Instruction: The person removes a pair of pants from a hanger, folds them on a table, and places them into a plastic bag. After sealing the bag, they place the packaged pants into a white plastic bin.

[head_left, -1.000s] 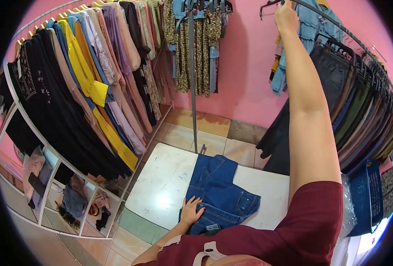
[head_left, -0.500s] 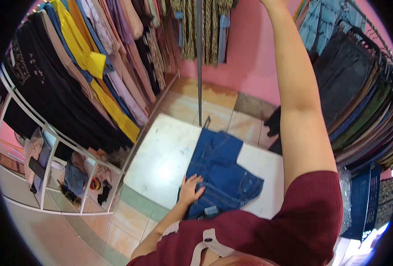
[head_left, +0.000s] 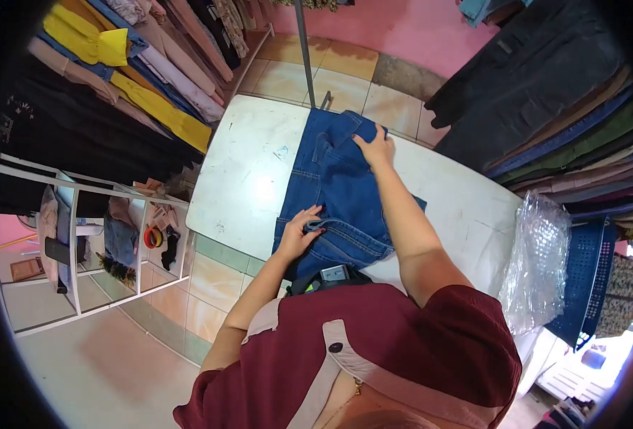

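A blue denim garment [head_left: 341, 182] lies partly folded on the white table [head_left: 241, 161], its far end at the table's back edge. My left hand [head_left: 300, 230] rests on the near left part of the denim, beside a stitched seam, with its fingers apart. At the far right corner of the garment is my right hand [head_left: 376, 148], thumb and fingers spread over the cloth. A small grey device [head_left: 334, 274] on a black strap sits between my body and the denim.
Clothes hang at the left [head_left: 152, 71] and dark trousers [head_left: 523, 79] at the right. A metal pole [head_left: 304, 53] stands behind the table. Clear plastic wrapping [head_left: 536, 264] and a blue basket [head_left: 586, 279] are on the right. White shelving [head_left: 77, 250] holds items at the left.
My right hand has come down from high up at the top of the view onto the denim. My left hand stays on the garment. The whole view has tilted downward.
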A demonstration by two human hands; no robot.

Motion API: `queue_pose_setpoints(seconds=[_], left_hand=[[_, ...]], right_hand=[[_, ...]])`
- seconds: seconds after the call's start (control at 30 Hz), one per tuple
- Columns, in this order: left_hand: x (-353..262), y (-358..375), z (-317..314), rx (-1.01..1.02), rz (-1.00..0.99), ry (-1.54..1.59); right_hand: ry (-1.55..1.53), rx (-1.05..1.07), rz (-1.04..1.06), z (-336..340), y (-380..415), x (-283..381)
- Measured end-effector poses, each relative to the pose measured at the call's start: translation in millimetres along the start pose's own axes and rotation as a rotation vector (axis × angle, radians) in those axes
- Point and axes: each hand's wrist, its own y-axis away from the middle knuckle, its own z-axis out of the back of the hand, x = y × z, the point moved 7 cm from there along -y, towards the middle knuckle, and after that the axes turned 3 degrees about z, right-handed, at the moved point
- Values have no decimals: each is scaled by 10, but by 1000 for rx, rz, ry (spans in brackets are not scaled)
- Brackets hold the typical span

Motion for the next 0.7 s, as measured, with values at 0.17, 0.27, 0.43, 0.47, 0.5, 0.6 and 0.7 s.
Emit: queue_pose_setpoints(seconds=[0.17, 0.27, 0.43, 0.47, 0.5, 0.6, 0.7], left_hand=[[-194, -28, 156, 104, 134, 128], [-247, -39, 315, 186, 253, 159], [-585, -230, 1154, 5, 33, -11], [-640, -307, 1376, -48, -22, 37], [-846, -399, 1587, -46, -177, -84], [-845, -624, 2110, -98, -204, -91], [-703, -880, 2598, -266, -373, -383]], right_hand=[[-343, 138, -170, 144, 342, 283], [-772, 241, -162, -488, -78, -139], [-1308, -37, -342, 567, -129, -490], [-1371, -85, -318, 646, -387, -861], [-1424, -198, -248, 848, -515, -1141], [-1606, -301, -212, 1571, -13, -1238], [-1658, -333, -110, 1663, 580, -1397]])
